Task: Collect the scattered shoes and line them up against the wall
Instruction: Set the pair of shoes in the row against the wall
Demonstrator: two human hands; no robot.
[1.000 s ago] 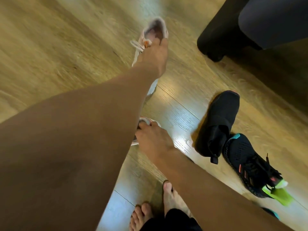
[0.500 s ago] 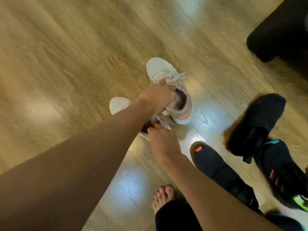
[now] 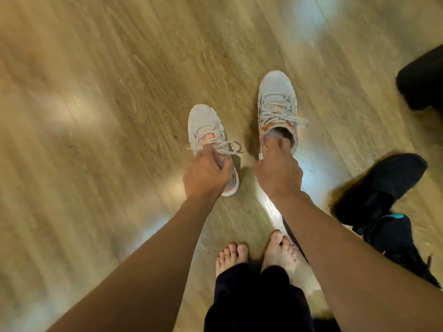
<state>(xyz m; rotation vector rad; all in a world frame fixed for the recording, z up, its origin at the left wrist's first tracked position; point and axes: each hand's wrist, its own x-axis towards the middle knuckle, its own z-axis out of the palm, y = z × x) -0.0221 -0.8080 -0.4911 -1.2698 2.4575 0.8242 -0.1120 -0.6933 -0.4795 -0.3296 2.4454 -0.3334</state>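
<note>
While each hand holds one pale sneaker above the wood floor, left hand (image 3: 206, 173) pinching the left sneaker (image 3: 206, 125) at its laces and right hand (image 3: 278, 173) hooked inside the right sneaker (image 3: 276, 101), both grips closed, carrying the pair level should keep them matched; the black shoes (image 3: 381, 188) lie at right.
</note>
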